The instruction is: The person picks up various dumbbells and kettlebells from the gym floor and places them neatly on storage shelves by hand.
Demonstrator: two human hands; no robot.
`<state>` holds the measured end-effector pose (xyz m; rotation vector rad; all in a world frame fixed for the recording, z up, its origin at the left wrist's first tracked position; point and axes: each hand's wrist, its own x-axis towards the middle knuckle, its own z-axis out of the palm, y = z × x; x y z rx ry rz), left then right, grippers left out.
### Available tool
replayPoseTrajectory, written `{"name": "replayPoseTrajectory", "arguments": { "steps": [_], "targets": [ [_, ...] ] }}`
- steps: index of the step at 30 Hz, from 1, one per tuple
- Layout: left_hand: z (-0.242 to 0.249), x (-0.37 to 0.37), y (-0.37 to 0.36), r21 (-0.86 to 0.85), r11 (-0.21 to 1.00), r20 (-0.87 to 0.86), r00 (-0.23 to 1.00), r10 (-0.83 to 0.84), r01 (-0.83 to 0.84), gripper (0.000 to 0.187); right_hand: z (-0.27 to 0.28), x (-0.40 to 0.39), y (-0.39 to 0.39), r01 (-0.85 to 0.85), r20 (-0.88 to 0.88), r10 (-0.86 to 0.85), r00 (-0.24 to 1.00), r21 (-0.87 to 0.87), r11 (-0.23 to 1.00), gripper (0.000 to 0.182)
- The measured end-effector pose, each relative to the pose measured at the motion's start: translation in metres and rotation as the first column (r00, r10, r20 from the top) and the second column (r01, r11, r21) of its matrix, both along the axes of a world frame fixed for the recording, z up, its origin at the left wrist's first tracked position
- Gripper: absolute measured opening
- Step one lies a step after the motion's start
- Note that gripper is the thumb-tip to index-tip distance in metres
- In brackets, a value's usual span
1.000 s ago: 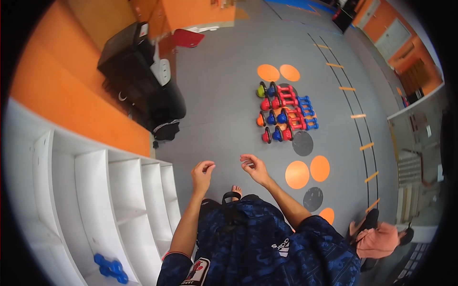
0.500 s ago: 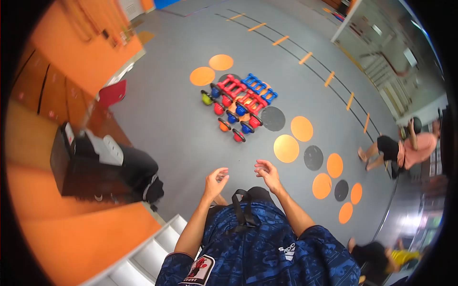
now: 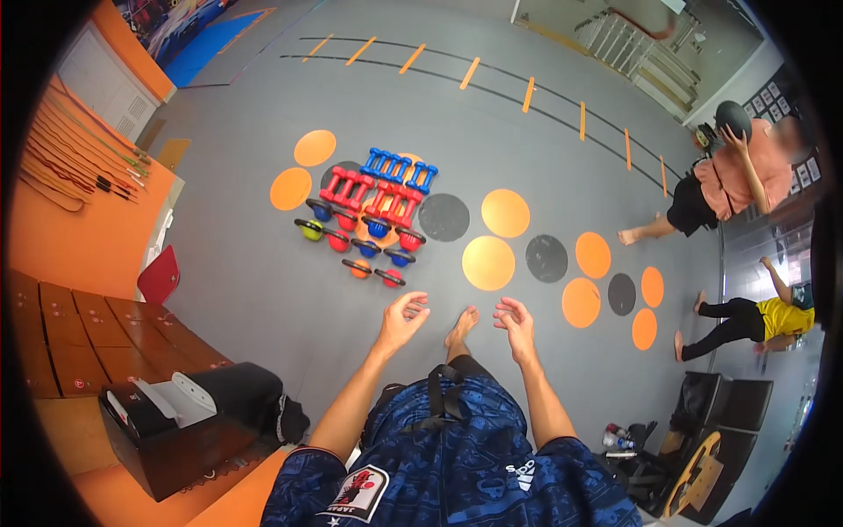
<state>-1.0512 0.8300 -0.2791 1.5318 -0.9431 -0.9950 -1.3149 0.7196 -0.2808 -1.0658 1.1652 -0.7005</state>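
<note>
Both hands, left (image 3: 402, 318) and right (image 3: 515, 323), hang open and empty, nearest the kettlebells (image 3: 362, 244) farther ahead on the floor (image 3: 263, 290).

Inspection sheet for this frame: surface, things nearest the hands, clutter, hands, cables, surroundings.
Surface: grey gym floor with orange and black round spots.
Things nearest the hands: cluster of red and blue dumbbells and small kettlebells on the floor, untouched.
Clutter: black bag at lower left; red chair.
Hands: left hand and right hand open, empty, held in front.
Cables: nothing seen.
Surroundings: orange wall, two other people at right.
</note>
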Motion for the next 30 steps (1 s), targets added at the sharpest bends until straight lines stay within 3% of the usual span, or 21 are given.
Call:
{"name": "replayPoseTrajectory", "arguments": {
  "steps": [5, 11, 20, 26, 27, 30],
  "targets": [
    [-0.007, -0.018, -0.091, 0.031, 0.999, -0.062, 0.998, 0.013, -0.011, 0.036, 0.004, -0.018, -0.095, 0.028, 0.019, -0.028, 0.999, -0.001, 1.000, 0.037],
    [-0.008, -0.027, -0.195, 0.060, 0.998, -0.117, 0.993, 0.024, -0.017, 0.037, 0.012, -0.006, -0.204, -0.163, -0.058, 0.158, 0.986, -0.097, 0.982, 0.036],
    [-0.029, 0.039, -0.317, 0.001, 0.969, -0.056, 0.968, 0.245, -0.246, 0.039, 0.003, 0.103, -0.378, -0.459, -0.181, 0.423, 0.888, -0.277, 0.844, 0.033],
    [-0.040, 0.101, -0.405, 0.097, 0.936, -0.169, 0.922, 0.350, -0.338, 0.045, 0.001, 0.175, -0.477, -0.541, -0.224, 0.495, 0.840, -0.264, 0.799, 0.035],
    [-0.043, 0.112, -0.421, 0.096, 0.934, -0.175, 0.918, 0.356, -0.344, 0.045, 0.004, 0.186, -0.492, -0.589, -0.317, 0.512, 0.798, -0.237, 0.772, 0.035],
    [-0.043, 0.128, -0.457, 0.124, 0.925, -0.190, 0.907, 0.376, -0.358, 0.045, 0.001, 0.214, -0.528, -0.644, -0.297, 0.579, 0.759, -0.213, 0.735, 0.034]
  ]
}}
